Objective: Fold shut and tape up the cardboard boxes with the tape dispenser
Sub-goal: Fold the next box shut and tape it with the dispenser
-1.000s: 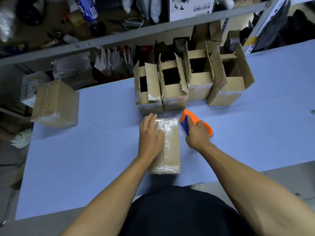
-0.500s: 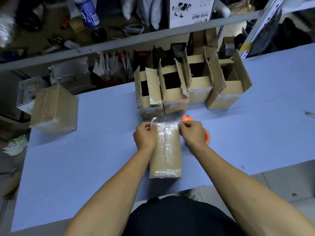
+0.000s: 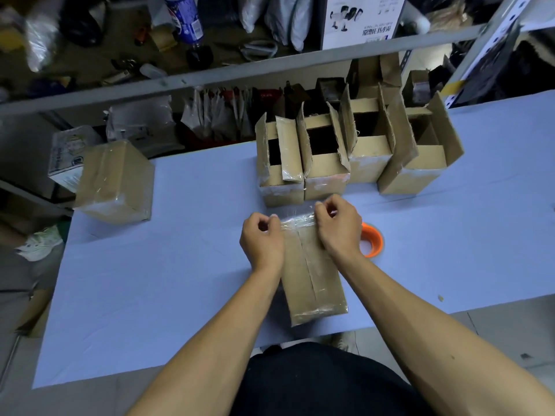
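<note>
A long closed cardboard box [image 3: 312, 271] lies flat at the centre of the blue counter [image 3: 150, 280], its length running from 6 to 12 o'clock, with clear tape [image 3: 297, 220] wrapped over its far end. Both forearms reach in from 6 o'clock and meet at that far end. The left hand [image 3: 262, 244] sits at the box's far-left corner, knuckles up and fingers curled, its fingertips pinching the tape at the edge; its grip is closed on the tape. The right hand [image 3: 339, 226] sits at the far-right corner, wrist bent, fingers curled and pinching the loose tape edge that lifts above the box; that grip is also closed on the tape. The orange tape dispenser [image 3: 371, 240] lies on the counter just beside the right wrist, at 3 o'clock from the box, held by neither hand. A row of open cardboard boxes [image 3: 354, 151] stands at 12 o'clock, flaps up. One taped box [image 3: 115, 181] rests near the counter's corner at 10 o'clock.
</note>
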Demonstrator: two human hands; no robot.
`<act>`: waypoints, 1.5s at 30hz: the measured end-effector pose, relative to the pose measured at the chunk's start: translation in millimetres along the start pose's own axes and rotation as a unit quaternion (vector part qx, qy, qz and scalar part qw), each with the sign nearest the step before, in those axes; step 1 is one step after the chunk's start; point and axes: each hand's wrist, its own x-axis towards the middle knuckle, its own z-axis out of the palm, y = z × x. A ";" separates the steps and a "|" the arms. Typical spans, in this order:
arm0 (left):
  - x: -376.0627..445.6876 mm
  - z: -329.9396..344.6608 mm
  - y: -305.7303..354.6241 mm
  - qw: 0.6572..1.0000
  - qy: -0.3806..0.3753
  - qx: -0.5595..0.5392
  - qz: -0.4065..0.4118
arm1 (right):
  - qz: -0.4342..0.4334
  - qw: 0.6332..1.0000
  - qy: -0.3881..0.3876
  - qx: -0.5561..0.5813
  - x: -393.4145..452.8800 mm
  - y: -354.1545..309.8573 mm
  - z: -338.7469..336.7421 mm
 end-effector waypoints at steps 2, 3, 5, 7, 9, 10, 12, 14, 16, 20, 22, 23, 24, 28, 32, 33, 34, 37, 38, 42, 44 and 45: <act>3.4 -7.2 13.9 0.998 0.034 -0.018 0.054 | -0.044 0.999 0.019 0.021 1.7 -16.7 -0.8; 4.0 -10.9 20.2 0.995 0.051 -0.028 0.083 | -0.063 0.997 0.027 0.037 1.4 -23.1 -0.6; 5.5 -16.6 25.5 0.988 0.075 -0.042 0.128 | -0.079 0.994 0.033 0.070 -2.1 -29.3 1.1; 6.8 -20.8 23.3 0.984 0.092 -0.056 0.139 | -0.078 0.992 0.020 0.098 -9.3 -28.5 5.0; 6.2 -24.4 19.3 0.985 0.100 -0.081 0.115 | -0.066 0.991 -0.005 0.116 -14.9 -27.0 10.2; 5.1 -26.1 18.7 0.987 0.091 -0.099 0.090 | -0.055 0.991 -0.018 0.120 -17.1 -27.3 13.1; 3.0 -26.6 15.7 0.991 0.039 -0.124 0.026 | -0.025 0.991 -0.039 0.125 -21.0 -30.2 17.4; 3.8 -25.9 11.9 0.993 -0.028 -0.116 -0.022 | -0.008 0.990 -0.087 0.112 -25.0 -32.7 20.9; 5.9 -26.2 6.1 0.989 -0.081 -0.114 -0.041 | -0.013 0.987 -0.137 0.082 -27.1 -32.8 22.0; 11.9 -28.3 9.7 0.987 -0.104 -0.111 -0.049 | -0.033 0.988 -0.136 0.070 -19.0 -32.1 16.3; 14.0 -27.5 12.4 0.984 -0.106 -0.131 -0.065 | -0.025 0.986 -0.138 0.086 -16.2 -32.1 12.2; 14.7 -27.0 14.9 0.982 -0.105 -0.137 -0.073 | -0.020 0.984 -0.146 0.101 -15.7 -32.6 11.1; 15.9 -26.6 18.3 0.981 -0.102 -0.143 -0.079 | -0.007 0.979 -0.162 0.123 -14.1 -32.9 10.8; 27.5 -36.5 30.8 0.970 -0.095 -0.167 -0.150 | 0.012 0.942 -0.311 0.128 -14.7 -37.0 -0.7; 32.3 -54.7 23.6 0.939 -0.177 -0.161 -0.249 | -0.028 0.942 -0.324 0.081 -14.8 -29.3 -4.2; 30.7 -55.6 15.0 0.938 -0.200 -0.149 -0.240 | -0.027 0.947 -0.314 0.062 -17.1 -22.8 -0.3; 25.9 -55.9 4.0 0.944 -0.212 -0.132 -0.217 | -0.016 0.953 -0.300 0.043 -20.0 -11.8 5.3; 5.9 -55.2 -38.0 0.968 -0.232 -0.005 -0.096 | 0.040 0.952 -0.302 0.018 -34.8 20.1 18.9; 0.3 -55.3 -50.5 0.971 -0.230 0.027 -0.068 | 0.048 0.948 -0.313 0.013 -40.1 26.2 22.8; -2.3 -59.4 -64.2 0.977 -0.204 0.041 -0.055 | 0.069 0.941 -0.330 -0.008 -47.2 30.0 36.4; -0.5 -63.6 -65.6 0.977 -0.199 0.004 -0.072 | 0.089 0.932 -0.351 0.027 -54.5 33.5 34.7; -1.5 -68.2 -65.0 0.976 -0.201 -0.020 -0.079 | 0.092 0.926 -0.364 0.046 -61.2 36.8 30.2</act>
